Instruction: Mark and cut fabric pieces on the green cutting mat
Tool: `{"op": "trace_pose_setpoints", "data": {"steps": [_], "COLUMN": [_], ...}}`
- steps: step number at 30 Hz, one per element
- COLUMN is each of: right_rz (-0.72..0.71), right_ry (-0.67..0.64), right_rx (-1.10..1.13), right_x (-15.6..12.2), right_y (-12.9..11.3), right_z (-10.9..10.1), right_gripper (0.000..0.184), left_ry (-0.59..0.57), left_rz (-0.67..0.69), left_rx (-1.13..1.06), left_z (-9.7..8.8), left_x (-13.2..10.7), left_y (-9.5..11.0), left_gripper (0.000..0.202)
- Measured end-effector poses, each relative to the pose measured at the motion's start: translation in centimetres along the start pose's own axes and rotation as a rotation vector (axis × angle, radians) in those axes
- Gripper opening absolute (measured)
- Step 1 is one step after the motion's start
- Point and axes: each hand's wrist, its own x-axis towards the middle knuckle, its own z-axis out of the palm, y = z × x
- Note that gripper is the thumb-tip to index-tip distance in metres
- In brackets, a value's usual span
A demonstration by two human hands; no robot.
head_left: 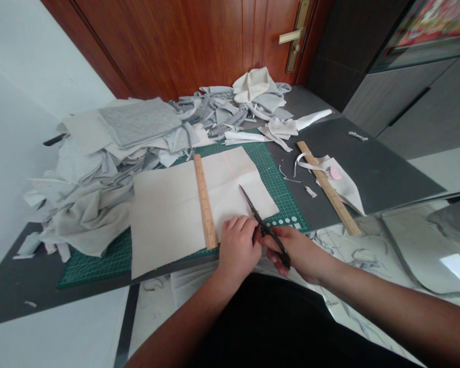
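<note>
Green mat (95, 266), cream cloth (164, 204) flat on it. Left hand (239, 243) curled at cloth's near edge, can't tell if pinching. Right hand (297, 253) clamped on scissors (257, 216), cloth just ahead, blades over it, tip by pink line (231, 169).

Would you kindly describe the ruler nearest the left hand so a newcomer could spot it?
On the dark table, a green mat lies under a big cream cloth. The wooden ruler crosses that cloth, just left of the left hand. Unlike the other ruler, farther right, it lies over the mat.
</note>
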Motion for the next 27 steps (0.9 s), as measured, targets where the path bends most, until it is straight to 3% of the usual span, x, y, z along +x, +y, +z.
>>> {"op": "trace_pose_setpoints", "data": {"steps": [27], "right_rz": [-0.047], "right_ry": [-0.011], "right_rx": [-0.044], "right_x": [1.6], "right_y": [-1.4], "right_z": [-0.2], "right_gripper": [0.029], "left_ry": [-0.046], "left_rz": [-0.023], "left_rx": [0.044], "left_z": [-0.2], "left_x": [0.0], "left_y": [0.1], "left_gripper": [0.009]}}
